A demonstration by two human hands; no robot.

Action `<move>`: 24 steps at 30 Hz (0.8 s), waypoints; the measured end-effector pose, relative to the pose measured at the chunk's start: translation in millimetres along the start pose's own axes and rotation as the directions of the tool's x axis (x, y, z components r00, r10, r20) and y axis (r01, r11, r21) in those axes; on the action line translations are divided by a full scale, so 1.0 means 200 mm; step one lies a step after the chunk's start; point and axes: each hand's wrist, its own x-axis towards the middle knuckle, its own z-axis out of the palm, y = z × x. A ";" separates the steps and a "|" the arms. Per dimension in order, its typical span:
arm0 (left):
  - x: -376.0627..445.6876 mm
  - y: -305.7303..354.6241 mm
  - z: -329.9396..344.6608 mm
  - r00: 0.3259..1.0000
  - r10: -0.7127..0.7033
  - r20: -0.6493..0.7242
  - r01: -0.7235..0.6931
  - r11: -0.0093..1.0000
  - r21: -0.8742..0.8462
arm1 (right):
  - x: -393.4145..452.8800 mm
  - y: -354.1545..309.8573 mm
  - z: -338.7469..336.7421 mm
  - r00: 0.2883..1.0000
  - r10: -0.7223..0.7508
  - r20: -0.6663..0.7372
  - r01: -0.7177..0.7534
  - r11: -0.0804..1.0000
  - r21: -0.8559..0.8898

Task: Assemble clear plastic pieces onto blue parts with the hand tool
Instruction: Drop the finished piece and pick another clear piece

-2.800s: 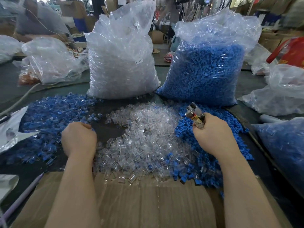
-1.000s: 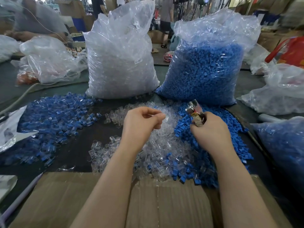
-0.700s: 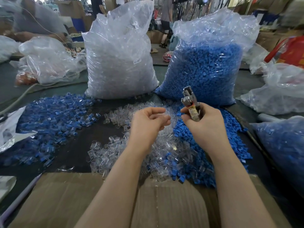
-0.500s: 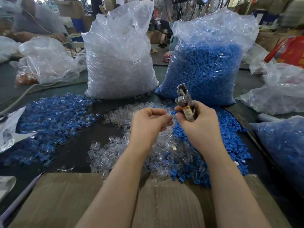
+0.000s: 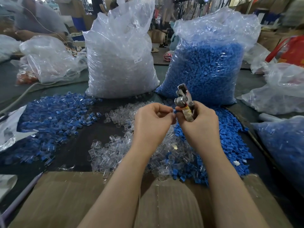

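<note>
Now left hand (image 5: 152,122) meets right hand (image 5: 199,124).

A small white label (image 5: 138,60) on the front of the big bag of clear plastic pieces (image 5: 120,63) in front of you reads "SJ 017", in dark print; the mark between the letters and the digits is too small to make out. The red bag (image 5: 291,50) at your far right carries yellowish print that is too blurred to read. Nothing else before you bears legible writing.
</note>
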 end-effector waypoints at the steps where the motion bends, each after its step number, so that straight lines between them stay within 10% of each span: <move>1: 0.00 0.00 0.00 1.000 0.007 -0.004 -0.007 1.000 0.010 | 0.00 0.00 0.00 1.000 0.007 0.008 -0.007 1.000 0.009; 10: -0.01 0.00 0.01 0.995 0.080 -0.063 -0.075 0.994 0.081 | 0.02 0.00 -0.02 0.988 0.077 0.131 -0.094 0.988 0.125; 24: 0.01 0.01 -0.03 0.999 -0.027 -0.029 0.016 0.942 -0.334 | 0.03 0.04 -0.10 0.927 0.146 0.345 -0.175 0.983 0.052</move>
